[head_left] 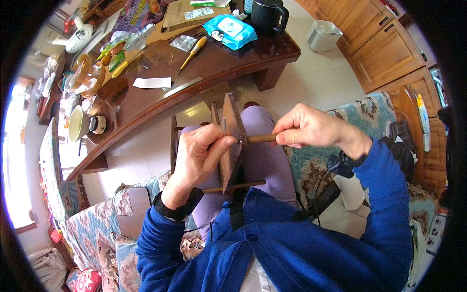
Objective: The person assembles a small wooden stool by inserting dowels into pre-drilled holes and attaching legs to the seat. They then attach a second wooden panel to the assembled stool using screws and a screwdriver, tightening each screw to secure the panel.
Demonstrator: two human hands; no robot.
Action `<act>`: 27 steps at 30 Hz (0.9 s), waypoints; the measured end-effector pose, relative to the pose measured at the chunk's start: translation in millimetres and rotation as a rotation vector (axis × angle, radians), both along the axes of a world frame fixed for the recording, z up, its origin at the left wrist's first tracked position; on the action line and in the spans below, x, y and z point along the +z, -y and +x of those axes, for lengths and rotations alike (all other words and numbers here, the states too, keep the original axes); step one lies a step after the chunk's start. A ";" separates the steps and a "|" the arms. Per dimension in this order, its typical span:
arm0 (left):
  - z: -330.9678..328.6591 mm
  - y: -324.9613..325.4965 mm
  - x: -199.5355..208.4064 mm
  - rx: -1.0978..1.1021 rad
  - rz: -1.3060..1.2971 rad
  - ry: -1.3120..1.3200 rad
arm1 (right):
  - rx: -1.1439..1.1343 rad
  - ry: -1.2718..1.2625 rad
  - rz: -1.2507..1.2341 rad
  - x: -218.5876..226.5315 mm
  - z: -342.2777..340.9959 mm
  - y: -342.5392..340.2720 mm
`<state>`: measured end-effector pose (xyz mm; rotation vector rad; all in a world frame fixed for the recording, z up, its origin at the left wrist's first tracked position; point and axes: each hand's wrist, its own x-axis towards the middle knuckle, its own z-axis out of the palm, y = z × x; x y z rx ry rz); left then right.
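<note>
A small frame of flat brown wooden boards (pixel 234 114) stands tilted between my knees. My right hand (pixel 311 127) is closed round a wooden dowel (pixel 261 138), thumb and fingers pinching its outer end. The dowel's other end meets the board's edge, and I cannot tell whether it is seated in it. My left hand (pixel 199 148) grips the board close to that joint, its thumb tip beside the dowel's end. A small bright spot shows there, too small to name. Lower on the frame, a second dowel (pixel 253 184) sticks out to the right.
Ahead stands a dark wooden table (pixel 214 73) with a yellow-handled screwdriver (pixel 192 54), a blue wipes pack (pixel 230 31), a black kettle (pixel 269 17) and a white paper strip (pixel 152 82). A patterned sofa (pixel 311 180) surrounds me. A white bin (pixel 324 35) stands by the cabinets.
</note>
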<state>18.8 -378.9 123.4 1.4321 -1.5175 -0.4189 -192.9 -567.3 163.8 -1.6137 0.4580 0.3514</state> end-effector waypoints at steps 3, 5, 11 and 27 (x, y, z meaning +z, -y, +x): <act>-4.8 3.9 1.6 0.083 0.029 -0.012 | -0.002 0.029 -0.038 1.6 -3.0 2.5; -7.4 3.7 4.8 0.154 0.049 -0.012 | 0.026 0.459 -0.624 -5.3 -8.6 -10.5; -13.3 -7.0 11.0 0.243 0.144 -0.022 | 0.050 0.809 -1.487 -17.0 -21.6 -31.8; -18.1 -4.6 4.6 0.250 0.032 0.002 | 0.082 0.783 -1.397 -14.8 -13.5 -23.4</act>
